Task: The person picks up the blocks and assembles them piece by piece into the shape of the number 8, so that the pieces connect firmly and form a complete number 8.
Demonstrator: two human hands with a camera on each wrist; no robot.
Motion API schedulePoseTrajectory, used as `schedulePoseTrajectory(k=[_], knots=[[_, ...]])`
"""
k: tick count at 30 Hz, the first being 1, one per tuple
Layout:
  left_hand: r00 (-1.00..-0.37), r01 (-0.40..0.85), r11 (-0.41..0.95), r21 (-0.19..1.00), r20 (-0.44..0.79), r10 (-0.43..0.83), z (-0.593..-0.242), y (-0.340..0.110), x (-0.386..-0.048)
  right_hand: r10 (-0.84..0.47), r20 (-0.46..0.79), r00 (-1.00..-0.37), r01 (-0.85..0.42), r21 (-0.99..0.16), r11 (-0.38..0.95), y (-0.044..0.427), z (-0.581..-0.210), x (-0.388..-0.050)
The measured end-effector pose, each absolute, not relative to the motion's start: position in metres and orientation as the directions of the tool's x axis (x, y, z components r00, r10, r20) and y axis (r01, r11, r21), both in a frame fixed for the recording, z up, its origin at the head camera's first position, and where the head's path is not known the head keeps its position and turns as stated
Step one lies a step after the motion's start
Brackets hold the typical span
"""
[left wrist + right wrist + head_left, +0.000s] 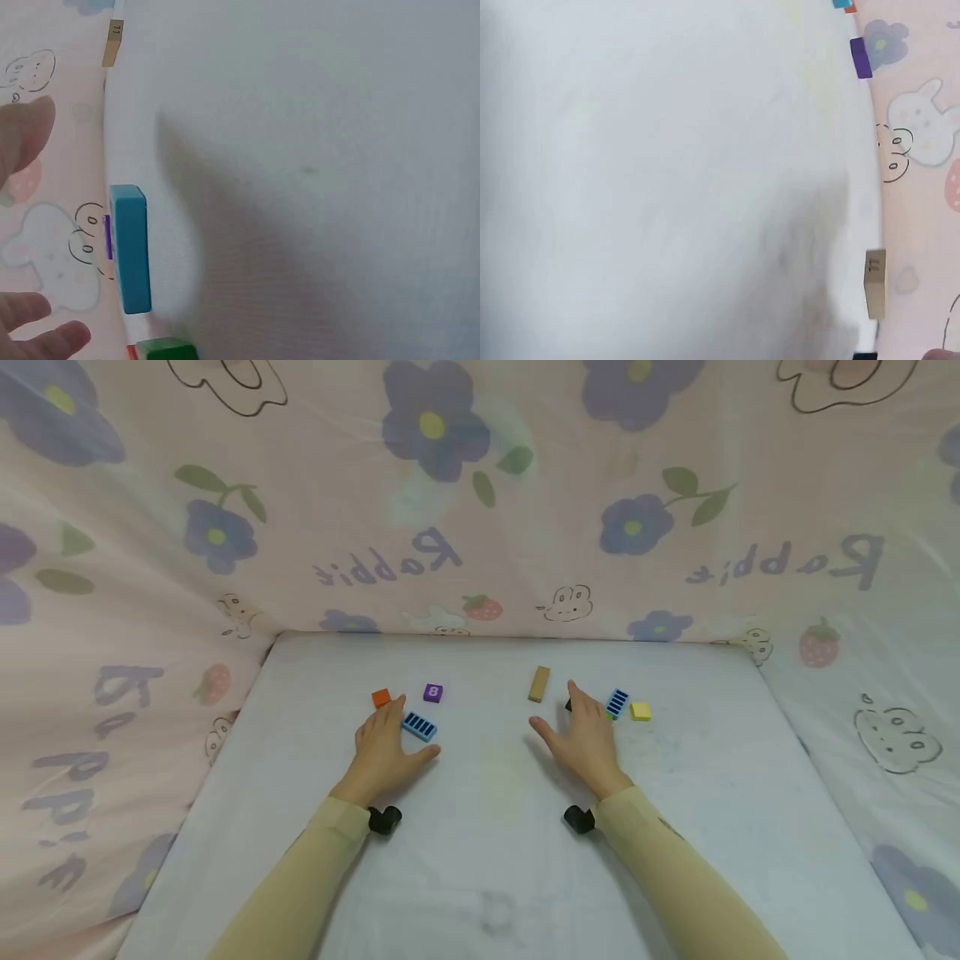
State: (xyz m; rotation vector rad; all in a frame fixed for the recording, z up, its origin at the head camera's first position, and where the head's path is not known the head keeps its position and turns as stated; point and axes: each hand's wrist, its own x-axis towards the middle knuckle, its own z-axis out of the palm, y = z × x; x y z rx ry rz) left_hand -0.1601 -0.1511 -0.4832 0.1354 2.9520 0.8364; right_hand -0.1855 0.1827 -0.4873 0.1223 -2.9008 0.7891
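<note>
My left hand (381, 750) is spread with thumb apart, beside a blue block with dark slots (419, 727). An orange block (381, 697) lies just past its fingertips. The left wrist view shows a green block (168, 349) near these fingers, hidden by the hand in the head view. Beyond lies a purple block marked 8 (432, 693). My right hand (587, 739), also spread and holding nothing, partly covers a black block (568, 705). Right of it are a second slotted blue block (617, 702), a bit of green beneath, and a yellow block (641, 711). A tan wooden block (539, 684) lies to its left.
The blocks lie on a white tabletop (480, 827) towards its far edge. A floral, rabbit-printed cloth (510, 552) rises behind the table and along both sides. Each wrist wears a small black camera, one on the left (386, 820), one on the right (579, 819).
</note>
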Motion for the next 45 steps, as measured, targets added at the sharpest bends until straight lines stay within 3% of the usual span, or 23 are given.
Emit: schedulePoseTrajectory(k=[7, 13, 22, 45], knots=[[-0.997, 0.006, 0.816, 0.578, -0.064, 0.053, -0.487, -0.148, -0.171, 0.069, 0.004, -0.998, 0.041, -0.764, 0.644, 0.168, -0.49, -0.196], [-0.994, -0.03, 0.806, 0.591, -0.1, 0.036, -0.489, -0.142, -0.176, 0.119, -0.073, -0.99, 0.125, -0.845, 0.519, 0.158, -0.498, -0.206], [-0.995, -0.025, 0.835, 0.55, -0.093, 0.032, -0.493, -0.138, -0.18, 0.148, -0.1, -0.984, 0.16, -0.861, 0.483, 0.153, -0.506, -0.214], [-0.997, -0.016, 0.877, 0.48, -0.073, 0.022, -0.49, -0.142, -0.182, 0.153, -0.107, -0.982, 0.175, -0.815, 0.553, 0.143, -0.508, -0.236]])
